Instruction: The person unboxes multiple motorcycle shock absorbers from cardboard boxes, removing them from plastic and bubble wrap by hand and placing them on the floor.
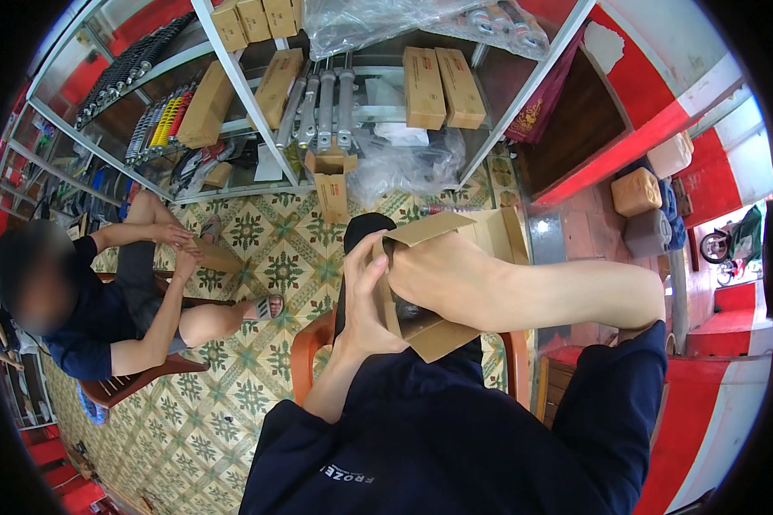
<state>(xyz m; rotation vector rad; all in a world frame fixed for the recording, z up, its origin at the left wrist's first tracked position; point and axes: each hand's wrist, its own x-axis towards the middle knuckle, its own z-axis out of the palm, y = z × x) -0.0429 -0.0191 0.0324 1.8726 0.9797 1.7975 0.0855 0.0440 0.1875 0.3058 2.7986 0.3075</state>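
An open cardboard box (441, 344) is in my lap area, its flaps spread and its opening towards me. My left hand (366, 302) grips the box's left side, thumb near the rim and fingers at the outer wall. Reaching over from the right, my right hand (435, 273) is partly inside the opening, its fingers hidden by the box. Something dark and shiny, perhaps in clear plastic, shows inside below that hand; I cannot tell what it is. Whether my right fingers hold anything is not visible.
A metal-framed shelf holds closed cardboard boxes (424, 90), grey fork legs (326, 106), coil-spring shock absorbers (163, 125) and clear plastic bags (406, 164). An open upright box (332, 190) stands on the patterned tile floor. At left, another person sits on a chair with hands on a long box (216, 255).
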